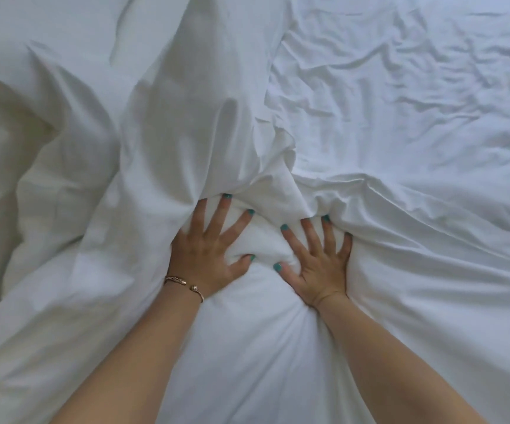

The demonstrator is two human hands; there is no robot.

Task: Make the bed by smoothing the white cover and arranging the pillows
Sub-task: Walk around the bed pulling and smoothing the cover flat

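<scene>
The white cover (247,347) fills the near and left parts of the head view, thick and heavily bunched. My left hand (207,252), with a bracelet at the wrist, presses flat on it with fingers spread. Beside it, my right hand (317,264) presses down the same way, fingers spread and straight. A puffed ridge of cover (266,240) stands between the two hands, and a tall fold (192,102) rises beyond them. The wrinkled white sheet (415,87) lies bare at the upper right. No pillow can be told apart from the bedding.
A rounded white bulge (33,142) lies at the left, cover or pillow, I cannot tell which. White bedding reaches every frame edge.
</scene>
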